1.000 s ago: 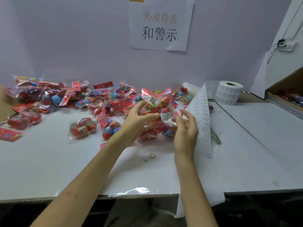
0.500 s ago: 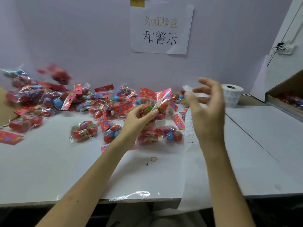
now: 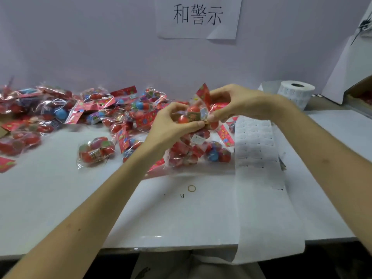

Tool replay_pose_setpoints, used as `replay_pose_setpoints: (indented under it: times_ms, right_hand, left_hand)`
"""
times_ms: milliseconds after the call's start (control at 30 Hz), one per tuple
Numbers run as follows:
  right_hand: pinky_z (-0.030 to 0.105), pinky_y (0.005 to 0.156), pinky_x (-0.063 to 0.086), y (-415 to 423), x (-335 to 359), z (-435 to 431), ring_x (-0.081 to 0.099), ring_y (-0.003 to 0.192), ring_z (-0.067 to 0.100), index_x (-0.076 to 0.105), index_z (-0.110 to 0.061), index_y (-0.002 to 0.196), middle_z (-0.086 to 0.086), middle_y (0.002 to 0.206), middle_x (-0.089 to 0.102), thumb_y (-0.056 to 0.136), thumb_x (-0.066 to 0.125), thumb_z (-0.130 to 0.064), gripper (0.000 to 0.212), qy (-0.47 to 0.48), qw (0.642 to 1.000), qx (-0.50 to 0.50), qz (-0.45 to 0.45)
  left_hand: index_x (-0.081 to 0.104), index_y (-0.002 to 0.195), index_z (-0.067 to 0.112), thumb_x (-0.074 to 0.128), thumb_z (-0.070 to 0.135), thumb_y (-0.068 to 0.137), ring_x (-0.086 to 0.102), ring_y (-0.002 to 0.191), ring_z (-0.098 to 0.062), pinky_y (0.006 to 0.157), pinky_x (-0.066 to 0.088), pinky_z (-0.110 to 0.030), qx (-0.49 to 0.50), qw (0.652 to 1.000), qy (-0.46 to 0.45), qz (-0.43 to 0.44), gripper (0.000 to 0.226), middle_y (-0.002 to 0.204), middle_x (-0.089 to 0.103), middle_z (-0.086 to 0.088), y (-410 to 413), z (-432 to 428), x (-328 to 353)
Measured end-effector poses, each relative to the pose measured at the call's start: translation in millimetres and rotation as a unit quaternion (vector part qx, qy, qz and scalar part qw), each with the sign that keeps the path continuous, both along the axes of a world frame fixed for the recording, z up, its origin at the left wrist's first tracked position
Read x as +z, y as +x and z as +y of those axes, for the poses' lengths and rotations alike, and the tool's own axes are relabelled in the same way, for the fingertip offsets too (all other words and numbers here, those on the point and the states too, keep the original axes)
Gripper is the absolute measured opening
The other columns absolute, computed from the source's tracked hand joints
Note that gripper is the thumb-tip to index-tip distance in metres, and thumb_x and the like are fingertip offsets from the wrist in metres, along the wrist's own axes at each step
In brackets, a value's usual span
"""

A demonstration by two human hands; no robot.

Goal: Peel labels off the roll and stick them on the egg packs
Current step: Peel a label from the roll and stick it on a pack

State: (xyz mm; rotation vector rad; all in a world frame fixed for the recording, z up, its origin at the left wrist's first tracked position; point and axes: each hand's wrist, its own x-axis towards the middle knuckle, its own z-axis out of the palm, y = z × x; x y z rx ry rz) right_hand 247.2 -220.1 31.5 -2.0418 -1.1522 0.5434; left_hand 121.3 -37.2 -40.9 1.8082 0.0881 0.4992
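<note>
Both your left hand [image 3: 173, 121] and right hand [image 3: 231, 103] have fingers curled, pinching one egg pack [image 3: 196, 114] above the pile [image 3: 84, 111].

free: table [image 3: 50, 198] front-left | blocked: egg packs [image 3: 112, 105] behind, label strip [image 3: 255, 150] right

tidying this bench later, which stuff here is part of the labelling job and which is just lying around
In the job:
egg pack, gripped by the left hand and right hand
pile of egg packs
label strip
label roll

Lying about:
rubber band
paper sign on the wall
</note>
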Motion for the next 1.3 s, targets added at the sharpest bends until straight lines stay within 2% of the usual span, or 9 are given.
replay_pose_setpoints:
  times_ms: [133, 300, 533, 633, 700, 733, 833, 1000, 1300]
  right_hand:
    - [0.028, 0.074, 0.06, 21, -5, -7, 0.073, 0.087, 0.015, 0.074, -0.017, 0.108, 0.004, 0.095, 0.075, 0.078, 0.085, -0.039, 0.039, 0.02, 0.999, -0.023, 0.016]
    - [0.03, 0.072, 0.057, 38, -27, -18, 0.073, 0.087, 0.02, 0.075, -0.01, 0.102, 0.013, 0.099, 0.077, 0.075, 0.074, -0.053, 0.051, 0.082, 0.985, -0.14, 0.058]
    - [0.044, 0.09, 0.059, 74, -40, -61, 0.07, 0.09, 0.026, 0.072, -0.004, 0.102, 0.02, 0.103, 0.074, 0.095, 0.067, -0.014, 0.013, 0.265, 0.912, -0.267, 0.166]
    - [0.042, 0.082, 0.061, 106, -19, -112, 0.071, 0.082, 0.022, 0.064, -0.007, 0.096, 0.01, 0.091, 0.073, 0.101, 0.057, -0.007, 0.009, 0.516, 0.754, -0.358, 0.192]
    - [0.037, 0.085, 0.058, 125, -6, -156, 0.071, 0.091, 0.021, 0.057, -0.01, 0.12, 0.007, 0.104, 0.07, 0.107, 0.05, -0.02, 0.018, 0.64, 0.625, -0.38, 0.234]
    - [0.039, 0.093, 0.054, 132, -5, -175, 0.069, 0.099, 0.024, 0.049, -0.014, 0.132, 0.007, 0.116, 0.066, 0.108, 0.047, -0.028, 0.028, 0.643, 0.612, -0.393, 0.241]
    - [0.04, 0.089, 0.054, 139, -17, -199, 0.069, 0.1, 0.028, 0.04, -0.014, 0.142, 0.013, 0.136, 0.06, 0.108, 0.046, -0.023, 0.036, 0.546, 0.668, -0.454, 0.224]
    - [0.031, 0.073, 0.052, 130, -20, -162, 0.071, 0.078, 0.023, 0.053, -0.011, 0.133, 0.012, 0.105, 0.077, 0.099, 0.056, -0.007, 0.034, 0.469, 0.739, -0.453, 0.171]
    - [0.03, 0.079, 0.058, 97, 0, -9, 0.073, 0.092, 0.022, 0.067, -0.017, 0.122, 0.006, 0.11, 0.074, 0.098, 0.064, -0.011, 0.025, 0.216, 0.948, -0.234, 0.026]
  left_hand:
    - [0.063, 0.116, 0.028, 0.092, 0.038, 0.069, 0.063, 0.107, -0.004, 0.09, 0.051, -0.025, 0.001, 0.998, 0.047, 0.029, 0.056, 0.112, 0.065, 0.012, 22, 9, 17]
    - [0.058, 0.123, 0.023, 0.092, 0.028, 0.071, 0.06, 0.075, 0.021, 0.056, 0.043, -0.002, -0.009, 0.997, 0.07, 0.032, 0.063, 0.103, 0.063, 0.012, 52, -3, 31]
    - [0.055, 0.127, 0.008, 0.072, 0.01, 0.091, 0.072, 0.095, -0.028, 0.082, 0.061, -0.04, -0.045, 0.997, -0.057, 0.032, 0.041, 0.127, 0.066, -0.01, 97, -16, 30]
    - [0.056, 0.126, 0.007, 0.068, 0.008, 0.094, 0.073, 0.095, -0.03, 0.072, 0.061, -0.035, -0.044, 0.998, -0.028, 0.031, 0.034, 0.125, 0.067, -0.008, 112, -7, 24]
    - [0.057, 0.123, 0.01, 0.066, 0.01, 0.095, 0.076, 0.086, -0.025, 0.067, 0.062, -0.034, -0.047, 0.998, -0.029, 0.036, 0.03, 0.123, 0.067, -0.005, 118, -2, 20]
    - [0.058, 0.121, 0.012, 0.065, 0.011, 0.096, 0.076, 0.08, -0.02, 0.063, 0.062, -0.031, -0.049, 0.998, -0.029, 0.037, 0.026, 0.121, 0.068, -0.003, 120, 0, 19]
    - [0.061, 0.112, 0.022, 0.066, 0.014, 0.094, 0.075, 0.074, -0.011, 0.058, 0.061, -0.03, -0.049, 0.998, -0.02, 0.028, 0.019, 0.117, 0.069, 0.002, 125, 3, 15]
    - [0.064, 0.109, 0.033, 0.069, 0.038, 0.078, 0.074, 0.088, -0.008, 0.069, 0.06, -0.032, -0.063, 0.997, 0.021, 0.028, 0.032, 0.113, 0.071, 0.011, 122, 7, 15]
    - [0.064, 0.125, 0.024, 0.078, 0.026, 0.087, 0.063, 0.103, -0.014, 0.09, 0.055, -0.042, 0.081, 0.956, 0.271, 0.074, 0.041, 0.118, 0.066, 0.004, 117, 43, 12]
